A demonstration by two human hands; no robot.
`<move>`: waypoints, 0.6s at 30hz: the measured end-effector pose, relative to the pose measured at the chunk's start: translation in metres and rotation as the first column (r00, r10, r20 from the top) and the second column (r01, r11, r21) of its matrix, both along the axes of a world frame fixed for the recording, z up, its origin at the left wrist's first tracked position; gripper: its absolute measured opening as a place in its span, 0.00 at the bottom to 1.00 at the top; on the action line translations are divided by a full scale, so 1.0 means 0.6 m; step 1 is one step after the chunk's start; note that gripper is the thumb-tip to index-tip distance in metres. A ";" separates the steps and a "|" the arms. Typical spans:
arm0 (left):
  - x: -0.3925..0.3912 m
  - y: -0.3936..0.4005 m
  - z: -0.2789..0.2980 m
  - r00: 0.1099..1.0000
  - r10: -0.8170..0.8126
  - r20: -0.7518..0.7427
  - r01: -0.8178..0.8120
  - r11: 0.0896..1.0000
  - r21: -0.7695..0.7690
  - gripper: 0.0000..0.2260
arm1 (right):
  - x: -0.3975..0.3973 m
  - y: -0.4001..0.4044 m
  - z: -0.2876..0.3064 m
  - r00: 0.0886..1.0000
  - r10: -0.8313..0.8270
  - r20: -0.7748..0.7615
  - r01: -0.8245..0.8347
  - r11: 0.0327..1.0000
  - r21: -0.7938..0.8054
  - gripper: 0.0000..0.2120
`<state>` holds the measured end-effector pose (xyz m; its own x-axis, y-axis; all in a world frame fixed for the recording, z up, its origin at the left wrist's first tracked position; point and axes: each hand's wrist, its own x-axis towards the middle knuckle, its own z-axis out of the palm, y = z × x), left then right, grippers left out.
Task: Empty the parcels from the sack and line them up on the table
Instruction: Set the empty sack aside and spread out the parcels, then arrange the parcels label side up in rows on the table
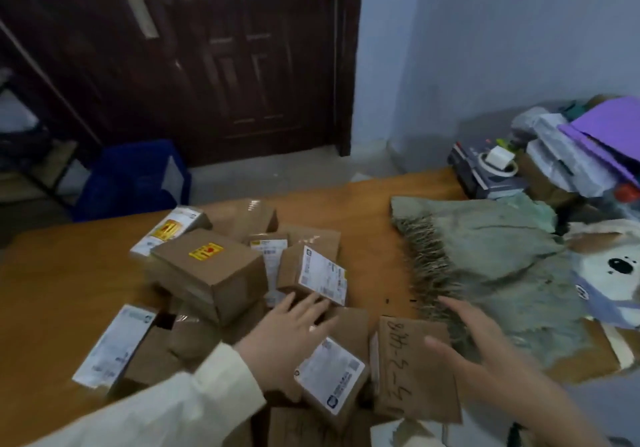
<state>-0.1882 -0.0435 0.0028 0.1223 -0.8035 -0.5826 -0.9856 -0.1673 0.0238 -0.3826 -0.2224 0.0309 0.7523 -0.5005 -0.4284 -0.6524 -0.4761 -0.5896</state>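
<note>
Several brown cardboard parcels lie in a loose heap on the wooden table (52, 280). One large box with a yellow sticker (207, 273) sits on top at the left. A tilted box with a white label (313, 273) stands in the middle. My left hand (291, 328) reaches into the heap with straight fingers, touching the parcels just below that tilted box. A flat box with handwritten numbers (412, 370) lies at the front right. My right hand (485, 353) hovers open above its right edge, near the frayed mouth of the flat grey-green sack (502, 252).
A stack of papers, purple sheets and a tape roll (498, 166) crowds the table's far right. A plush koala bag (609, 273) lies on the sack's right side. Beyond the table stand a blue crate (135, 176) and a dark door (207, 48).
</note>
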 end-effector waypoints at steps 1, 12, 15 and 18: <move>-0.012 0.008 -0.028 0.998 -0.024 0.058 0.024 1.000 0.002 0.39 | 0.000 0.002 -0.001 0.999 -0.026 0.026 0.026 1.000 -0.003 0.38; -0.047 0.029 -0.105 0.986 0.011 0.168 0.019 0.985 -0.173 0.38 | 0.048 0.062 -0.011 0.915 0.280 0.291 -0.235 0.955 -0.179 0.17; -0.040 0.053 -0.091 0.988 -0.009 0.155 0.046 0.970 -0.240 0.38 | 0.052 0.089 -0.004 0.898 0.317 0.305 -0.286 0.948 -0.141 0.18; -0.034 0.088 -0.059 0.986 -0.051 0.160 0.106 0.929 -0.355 0.39 | 0.057 0.125 0.005 0.900 0.297 0.319 -0.284 0.955 -0.088 0.22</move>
<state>-0.2086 0.0096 -0.0324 0.1120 -0.9662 -0.2320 -0.9924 -0.0965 -0.0769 -0.3484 -0.1474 0.0339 0.9608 -0.2498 -0.1204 -0.2573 -0.6415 -0.7226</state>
